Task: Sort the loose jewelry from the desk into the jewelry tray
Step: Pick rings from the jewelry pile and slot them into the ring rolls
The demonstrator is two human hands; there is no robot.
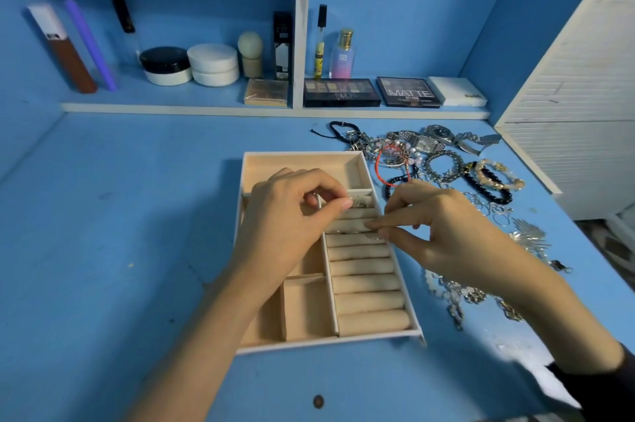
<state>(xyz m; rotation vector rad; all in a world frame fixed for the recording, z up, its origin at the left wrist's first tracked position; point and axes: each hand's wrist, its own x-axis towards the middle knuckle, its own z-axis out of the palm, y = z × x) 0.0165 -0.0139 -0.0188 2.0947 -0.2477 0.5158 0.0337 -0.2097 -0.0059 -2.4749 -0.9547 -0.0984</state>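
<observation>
Bare forearms come in from the bottom edge, the right one out of a dark sleeve point(598, 387). The right hand point(443, 232) has thumb and forefinger pressed together on a thin silver piece point(372, 235), held at the groove between the upper beige ring rolls point(364, 284); its other fingers are curled under. The left hand point(288, 225) is curled too, thumb tip and forefinger tip meeting at the edge of a small square compartment where a few small silver rings point(359, 203) lie. I cannot tell whether those fingers hold anything.

Both hands hover over the rectangular beige-lined jewelry tray with a white rim point(302, 155), which sits on the blue desk point(120, 249). It has open compartments on its left side and the column of rolls on its right.

Just right of the tray lies the loose jewelry: a red cord bracelet point(379, 163), a chunky silver chain bracelet point(443, 163), a black bead bracelet point(488, 187), 2 silver watches point(439, 132) at the back, thin silver hoops point(488, 208), and a silver chain necklace point(453, 294) beneath the right forearm.

On the shelf behind stand 2 black eyeshadow palettes point(342, 93) and round cream jars point(213, 64).
</observation>
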